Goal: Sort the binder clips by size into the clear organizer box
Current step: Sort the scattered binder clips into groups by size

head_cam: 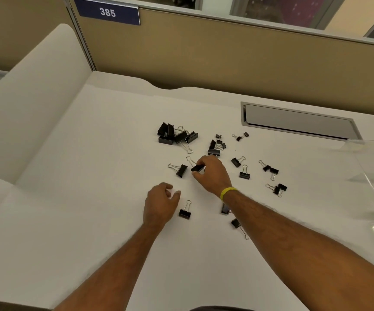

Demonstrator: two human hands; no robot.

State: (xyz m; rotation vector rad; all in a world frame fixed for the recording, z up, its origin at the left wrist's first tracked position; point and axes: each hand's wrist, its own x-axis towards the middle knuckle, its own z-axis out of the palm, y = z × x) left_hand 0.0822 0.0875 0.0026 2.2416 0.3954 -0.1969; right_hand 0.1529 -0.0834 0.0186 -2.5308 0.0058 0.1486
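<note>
Black binder clips lie scattered on the white desk. A pile of large clips sits at the back, with small clips to its right. My right hand pinches a medium clip between thumb and fingers, just right of another medium clip. My left hand hovers loosely curled and holds nothing; a clip lies right beside it. The clear organizer box stands at the right edge, partly out of view.
A grey cable hatch is set into the desk at the back right. A tan partition closes off the back, and a white divider rises at the left. More clips lie near the box.
</note>
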